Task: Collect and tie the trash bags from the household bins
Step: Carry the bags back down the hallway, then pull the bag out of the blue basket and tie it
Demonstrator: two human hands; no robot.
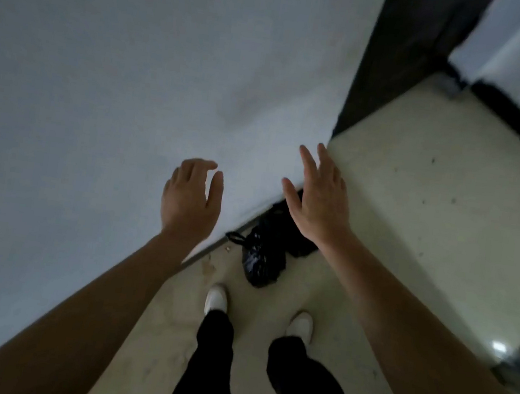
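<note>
Two black trash bags lie on the pale floor against the foot of the white wall. The nearer bag (258, 262) is tied, with a loop handle sticking out to its left. The farther bag (284, 229) is partly hidden behind my right hand. My left hand (190, 197) hovers above and left of the bags, fingers loosely bent, holding nothing. My right hand (321, 201) is raised over the farther bag with fingers straight and spread, also empty. Neither hand touches a bag.
A white wall (118, 79) fills the left side. A dark door frame (400, 50) stands at the wall's corner, with pale floor (431, 219) beyond it. My feet in white shoes (217, 298) stand just short of the bags. Small scraps lie by the wall's base.
</note>
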